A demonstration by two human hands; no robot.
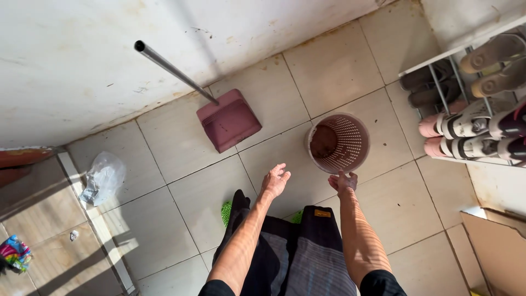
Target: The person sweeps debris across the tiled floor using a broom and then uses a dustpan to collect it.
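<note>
Both my arms reach forward over a tiled floor. My left hand (275, 181) is open, fingers spread, holding nothing, a little left of a round perforated pinkish waste basket (353, 143). My right hand (343, 182) hovers just below the basket's near rim, palm down, fingers apart; I cannot tell whether it touches the rim. The basket stands upright on the floor with a brown bottom showing inside. A maroon dustpan (228, 120) with a long metal handle (170, 68) stands against the wall to the left of the basket.
A white shoe rack (438, 82) with several shoes is at the right. A crumpled clear plastic bag (103, 178) lies at the left near a door sill. Cardboard (496, 249) sits at the bottom right. Green slippers (227, 212) peek out by my legs.
</note>
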